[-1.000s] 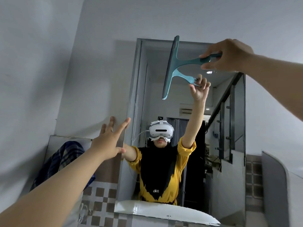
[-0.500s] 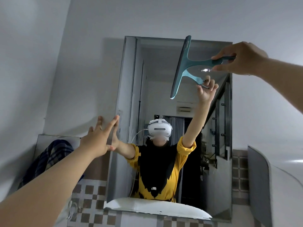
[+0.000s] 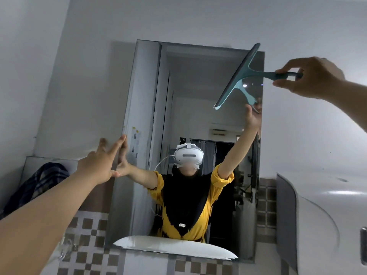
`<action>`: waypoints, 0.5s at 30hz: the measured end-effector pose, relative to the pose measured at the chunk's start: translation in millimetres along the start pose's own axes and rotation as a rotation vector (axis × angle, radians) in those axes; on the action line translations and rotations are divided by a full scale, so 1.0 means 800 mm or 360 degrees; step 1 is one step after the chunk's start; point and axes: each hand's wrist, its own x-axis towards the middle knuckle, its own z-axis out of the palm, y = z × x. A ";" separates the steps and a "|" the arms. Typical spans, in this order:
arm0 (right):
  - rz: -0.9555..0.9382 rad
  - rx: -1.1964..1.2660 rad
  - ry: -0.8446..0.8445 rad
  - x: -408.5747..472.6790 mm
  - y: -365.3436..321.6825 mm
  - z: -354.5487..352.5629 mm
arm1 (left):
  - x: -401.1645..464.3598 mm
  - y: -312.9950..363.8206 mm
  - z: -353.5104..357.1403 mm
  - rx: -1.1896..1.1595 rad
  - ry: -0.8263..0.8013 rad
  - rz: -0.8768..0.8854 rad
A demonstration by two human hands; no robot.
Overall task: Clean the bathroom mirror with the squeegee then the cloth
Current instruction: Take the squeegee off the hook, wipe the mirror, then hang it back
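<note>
A tall frameless mirror [image 3: 198,86] hangs on the white wall ahead and reflects a person with raised arms. My right hand [image 3: 311,78] grips the handle of a teal squeegee [image 3: 241,76], whose blade lies tilted against the mirror's upper right corner. My left hand [image 3: 101,163] is flat and spread, its fingertips touching the mirror's left edge at mid height. No cloth for wiping is in view that I can identify.
A dark plaid fabric [image 3: 39,185] hangs at the lower left by a second panel. Checkered brown and white tiles [image 3: 87,235] run below the mirror. A white rounded fixture [image 3: 327,225] juts out at the right. A white basin rim [image 3: 168,247] shows in the reflection.
The squeegee has travelled right across the top of the mirror to its upper right corner. My left hand has reached the mirror's left edge and now touches it.
</note>
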 end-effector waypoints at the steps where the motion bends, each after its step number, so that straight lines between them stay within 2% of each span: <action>1: 0.0034 -0.0003 0.0006 -0.005 0.002 0.001 | 0.000 0.001 0.000 0.0001 -0.0003 -0.0008; 7: 0.0133 0.0007 -0.0004 -0.042 -0.025 0.025 | 0.000 0.003 0.000 -0.0006 -0.0025 -0.0040; 15: 0.0379 0.0297 -0.0028 -0.090 -0.103 0.063 | -0.007 0.008 -0.008 -0.0052 -0.0050 -0.0056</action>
